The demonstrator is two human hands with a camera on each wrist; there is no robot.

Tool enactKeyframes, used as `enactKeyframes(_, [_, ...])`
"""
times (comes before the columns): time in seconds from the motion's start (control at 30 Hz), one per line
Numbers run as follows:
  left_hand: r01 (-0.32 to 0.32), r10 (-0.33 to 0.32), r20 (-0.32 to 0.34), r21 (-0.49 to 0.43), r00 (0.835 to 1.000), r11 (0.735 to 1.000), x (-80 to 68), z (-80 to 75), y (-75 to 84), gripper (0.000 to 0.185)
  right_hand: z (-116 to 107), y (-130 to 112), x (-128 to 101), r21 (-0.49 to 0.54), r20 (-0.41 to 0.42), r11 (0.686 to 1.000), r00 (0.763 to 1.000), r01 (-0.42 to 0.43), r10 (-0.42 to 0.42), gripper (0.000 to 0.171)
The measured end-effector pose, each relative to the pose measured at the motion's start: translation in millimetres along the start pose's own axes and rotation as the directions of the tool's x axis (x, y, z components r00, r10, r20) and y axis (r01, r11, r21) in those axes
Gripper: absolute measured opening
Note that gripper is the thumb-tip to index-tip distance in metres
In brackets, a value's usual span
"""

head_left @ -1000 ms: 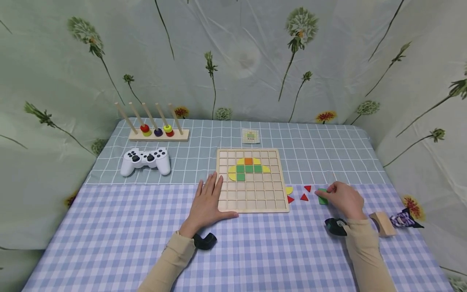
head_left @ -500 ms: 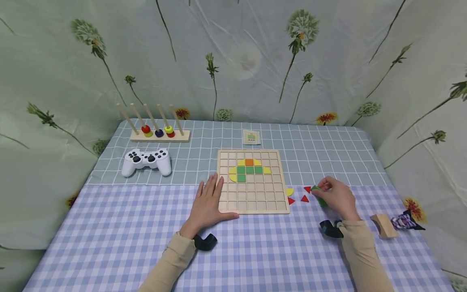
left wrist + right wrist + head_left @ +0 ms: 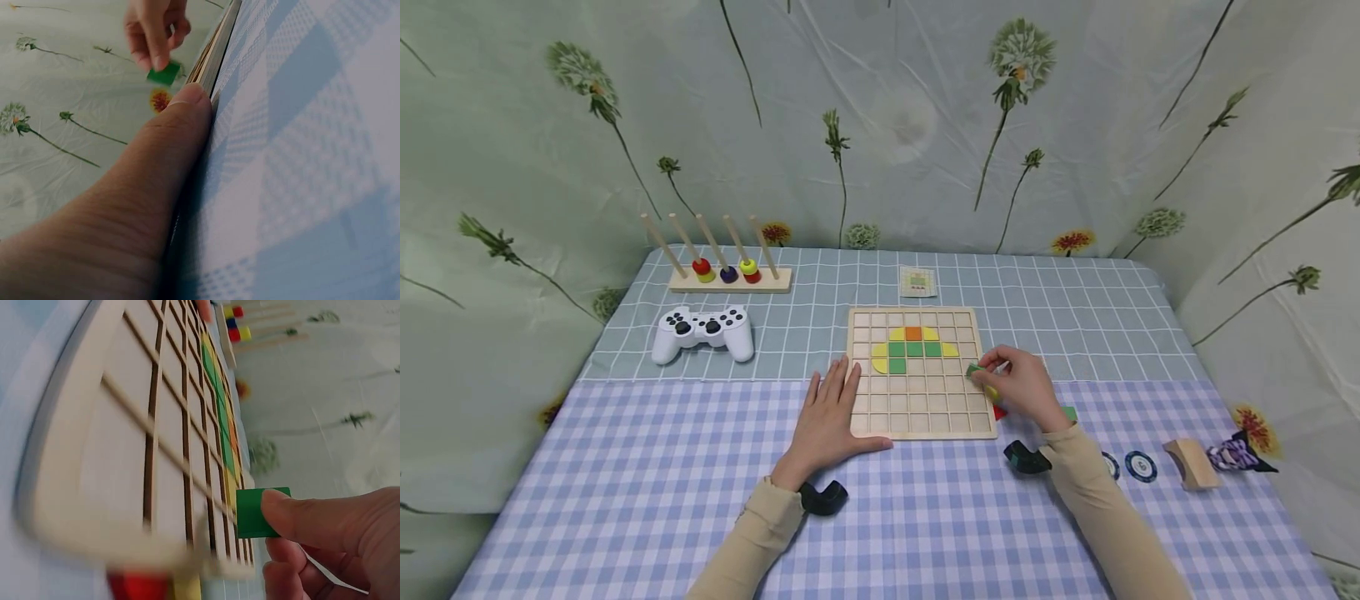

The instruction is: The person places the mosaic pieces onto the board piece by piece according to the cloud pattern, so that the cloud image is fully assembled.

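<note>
Surface: blue-white checked cloth [image 3: 917, 525] near, grey gridded cloth [image 3: 1067, 321] beyond | Room: dandelion-print drape [image 3: 910, 196] at back and sides | Left hand [image 3: 825, 421]: fingers spread, at left edge of wooden grid board [image 3: 937, 403] | Right hand [image 3: 1021, 387]: thumb and fingers pinch green tile [image 3: 250, 514] over the board's right edge

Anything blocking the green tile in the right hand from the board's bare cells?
Nothing visible: the green tile in the right hand has a clear way onto the board. The left hand lies at its left edge, out of the way.
</note>
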State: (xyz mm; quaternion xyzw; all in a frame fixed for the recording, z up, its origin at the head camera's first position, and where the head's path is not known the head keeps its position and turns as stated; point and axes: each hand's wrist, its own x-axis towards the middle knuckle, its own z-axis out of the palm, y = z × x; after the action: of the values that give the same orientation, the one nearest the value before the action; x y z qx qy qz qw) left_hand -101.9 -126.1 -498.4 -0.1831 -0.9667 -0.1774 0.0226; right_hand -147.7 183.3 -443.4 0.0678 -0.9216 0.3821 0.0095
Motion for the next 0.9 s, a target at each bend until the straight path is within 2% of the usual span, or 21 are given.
enactKeyframes(0.23, [-0.006,0.006,-0.007,0.000,1.000,1.000,-0.1,1.0,-0.9,0.122,27,-21,14,0.044,0.042,0.996,0.996,0.072,-0.074,0.011])
enactKeyframes(0.4, [-0.005,0.005,-0.005,0.009,1.000,1.000,0.4,2.9,-2.0,0.123,41,-33,22,0.066,0.075,0.993,0.992,0.093,-0.098,0.008])
enactKeyframes(0.73, [-0.019,0.019,-0.026,0.010,0.999,1.000,1.0,3.4,-2.1,0.123,57,-44,33,0.027,0.091,0.996,0.992,0.090,-0.092,0.008])
enactKeyframes(0.9, [-0.010,0.010,-0.014,0.013,1.000,1.000,1.4,3.5,-1.4,0.123,61,-42,34,-0.036,0.078,0.993,0.991,0.111,-0.108,0.008])
